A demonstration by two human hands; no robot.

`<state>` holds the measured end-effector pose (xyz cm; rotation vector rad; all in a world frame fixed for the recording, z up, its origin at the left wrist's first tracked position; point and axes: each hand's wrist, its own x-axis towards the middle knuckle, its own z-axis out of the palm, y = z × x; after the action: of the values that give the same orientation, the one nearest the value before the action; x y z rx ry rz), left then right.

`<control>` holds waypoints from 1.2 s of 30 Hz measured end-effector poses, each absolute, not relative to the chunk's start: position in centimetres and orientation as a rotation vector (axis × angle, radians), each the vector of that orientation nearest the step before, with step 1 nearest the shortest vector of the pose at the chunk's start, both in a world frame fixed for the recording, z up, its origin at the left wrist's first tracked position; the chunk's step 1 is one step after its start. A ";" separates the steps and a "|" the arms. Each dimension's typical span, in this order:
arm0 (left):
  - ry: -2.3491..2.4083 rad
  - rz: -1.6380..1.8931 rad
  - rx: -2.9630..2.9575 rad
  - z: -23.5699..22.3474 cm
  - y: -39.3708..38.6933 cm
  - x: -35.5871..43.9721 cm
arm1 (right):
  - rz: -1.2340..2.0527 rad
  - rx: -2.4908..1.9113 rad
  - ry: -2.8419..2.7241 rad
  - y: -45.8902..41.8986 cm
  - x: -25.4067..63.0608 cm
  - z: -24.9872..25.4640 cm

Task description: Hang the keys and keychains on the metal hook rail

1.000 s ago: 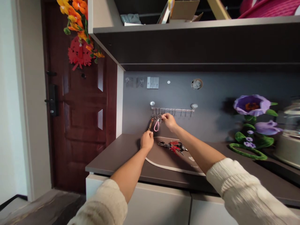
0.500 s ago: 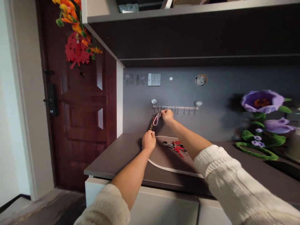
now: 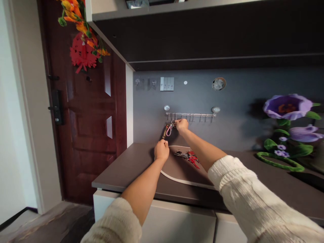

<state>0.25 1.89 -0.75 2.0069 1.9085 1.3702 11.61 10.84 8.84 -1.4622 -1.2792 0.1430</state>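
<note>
My left hand is closed around the lower end of a dark key strap with gold lettering, just above the counter. Up at the left end of a clear hook rail on the wall, my right hand pinches a metal key ring. From that ring hangs a pink loop strap. The dark strap's top meets the leftmost hooks; whether its ring sits on a hook is too small to tell. Below, a bunch of keys with red pieces lies on a brown mat with a pale edge.
Purple plush flowers with a green base stand on the counter at right. A dark shelf overhangs the wall. Switches and small hooks are on the wall. A red-brown door stands at left, orange flowers hanging before it.
The view has shifted slightly. My right hand and the key ring are a touch lower relative to the rail; the dark strap has turned so its lettering shows. Both hands keep their grip.
</note>
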 end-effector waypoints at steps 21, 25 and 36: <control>1.821 1.399 2.113 -0.9 1.7 0.4 | 0.213 -1.262 -1.316 9.6 13.3 7.5; 1.801 1.386 2.173 -0.9 1.6 0.4 | 0.301 -1.180 -1.316 8.6 14.3 7.3; 1.653 1.302 2.397 -1.0 0.8 0.6 | 0.553 -1.130 -1.339 3.2 17.5 4.4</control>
<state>0.60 0.79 -0.95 2.3966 1.6526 1.3022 17.46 3.17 4.39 -1.1296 -1.3393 0.5532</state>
